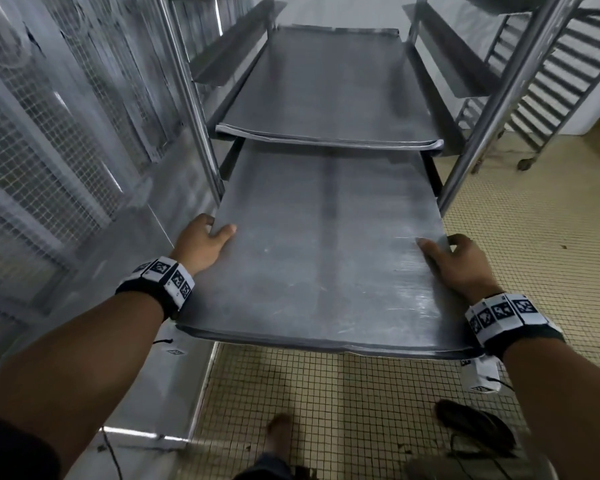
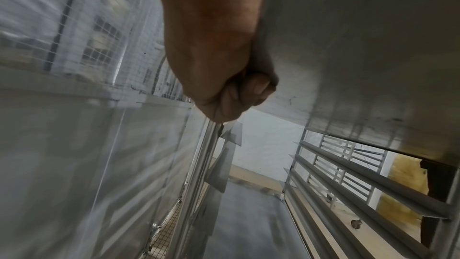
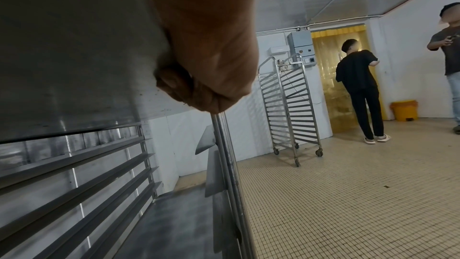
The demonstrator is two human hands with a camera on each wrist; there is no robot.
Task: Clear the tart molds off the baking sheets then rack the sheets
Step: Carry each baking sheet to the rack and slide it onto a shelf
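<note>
An empty grey baking sheet is held level, its far end between the uprights of a steel rack. My left hand grips its left edge, thumb on top and fingers curled beneath. My right hand grips the right edge the same way, with its fingers under the sheet's underside. A second empty sheet lies on the rack rails one level higher. No tart molds are in view.
A mesh-fronted steel cabinet stands close on the left. Another empty wheeled rack stands on the tiled floor at the right. Two people stand by a yellow strip curtain, with a yellow bin nearby. My feet are below the sheet.
</note>
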